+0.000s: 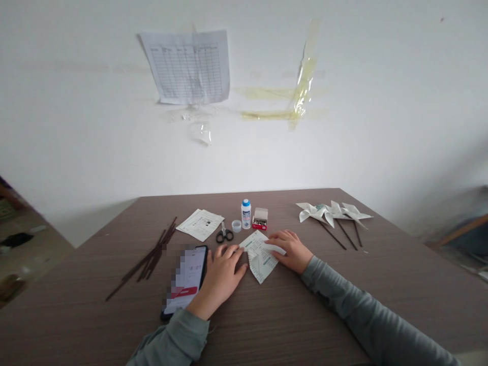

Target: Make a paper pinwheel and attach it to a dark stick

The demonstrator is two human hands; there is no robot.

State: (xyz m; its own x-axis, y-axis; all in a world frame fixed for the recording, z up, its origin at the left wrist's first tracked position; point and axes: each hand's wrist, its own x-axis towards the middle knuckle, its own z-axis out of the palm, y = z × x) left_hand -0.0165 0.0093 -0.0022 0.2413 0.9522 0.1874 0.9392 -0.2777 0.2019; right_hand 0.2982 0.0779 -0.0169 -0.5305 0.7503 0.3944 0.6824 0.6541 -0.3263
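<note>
Left hand is spreading loosely, touching a printed paper's left corner; right hand is curving over its opposite edge, whether pinching I cannot tell. Paper is lying between them on the brown bench, which is facing a white, tape-streaked wall.

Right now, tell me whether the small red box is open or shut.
Open: the red box has its pale lid raised, and small pieces show inside.

Wrinkled grey-green sleeves, a thread loose at the left cuff, leave the fingers bare.
</note>
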